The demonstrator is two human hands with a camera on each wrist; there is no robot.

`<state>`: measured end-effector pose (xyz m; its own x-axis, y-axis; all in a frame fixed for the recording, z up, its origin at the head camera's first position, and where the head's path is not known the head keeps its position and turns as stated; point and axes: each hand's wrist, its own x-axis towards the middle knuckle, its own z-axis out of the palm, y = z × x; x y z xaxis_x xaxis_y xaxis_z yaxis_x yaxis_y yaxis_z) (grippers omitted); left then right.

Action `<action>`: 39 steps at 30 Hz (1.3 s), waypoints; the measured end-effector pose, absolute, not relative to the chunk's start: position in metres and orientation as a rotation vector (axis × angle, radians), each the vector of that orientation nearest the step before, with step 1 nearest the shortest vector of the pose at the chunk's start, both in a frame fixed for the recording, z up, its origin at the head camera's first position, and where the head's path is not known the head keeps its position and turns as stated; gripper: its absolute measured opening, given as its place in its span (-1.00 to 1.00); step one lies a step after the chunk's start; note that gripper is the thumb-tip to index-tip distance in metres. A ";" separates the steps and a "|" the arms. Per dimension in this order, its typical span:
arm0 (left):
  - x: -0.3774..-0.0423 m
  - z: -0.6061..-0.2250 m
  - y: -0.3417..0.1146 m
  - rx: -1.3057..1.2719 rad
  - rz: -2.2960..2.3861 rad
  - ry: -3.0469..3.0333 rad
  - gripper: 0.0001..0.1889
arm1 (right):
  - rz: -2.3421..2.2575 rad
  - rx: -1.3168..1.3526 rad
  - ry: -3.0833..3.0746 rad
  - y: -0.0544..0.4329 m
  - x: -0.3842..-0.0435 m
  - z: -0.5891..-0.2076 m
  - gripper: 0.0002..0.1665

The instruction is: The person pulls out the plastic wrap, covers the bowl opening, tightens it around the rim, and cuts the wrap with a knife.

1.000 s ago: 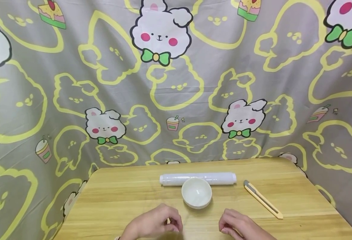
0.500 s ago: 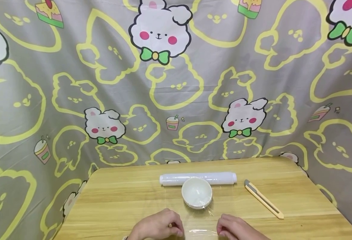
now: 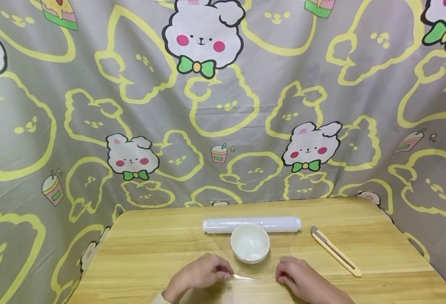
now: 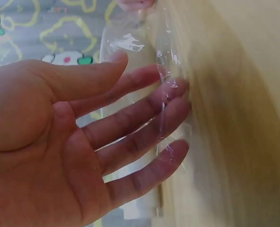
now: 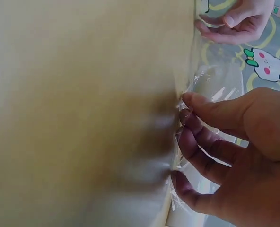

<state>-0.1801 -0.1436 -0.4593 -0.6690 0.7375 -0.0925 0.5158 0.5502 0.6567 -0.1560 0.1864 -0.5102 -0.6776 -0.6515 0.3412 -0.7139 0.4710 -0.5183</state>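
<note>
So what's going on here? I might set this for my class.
Someone is handling clear film: the left hand touches it with fairly straight fingers, while the right hand appears to pinch its near edge. The film seems to stretch over the bowl from the roll behind it. The cutter lies off to the right, with neither hand on it.

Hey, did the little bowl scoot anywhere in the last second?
No, the bowl hasn't visibly moved: in the head view, it sits before the white roll's middle, same as earlier.
</note>
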 end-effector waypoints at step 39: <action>-0.207 -0.501 -0.128 0.391 2.069 1.547 -0.35 | 2.820 0.145 -2.234 0.176 -0.196 -0.497 -0.02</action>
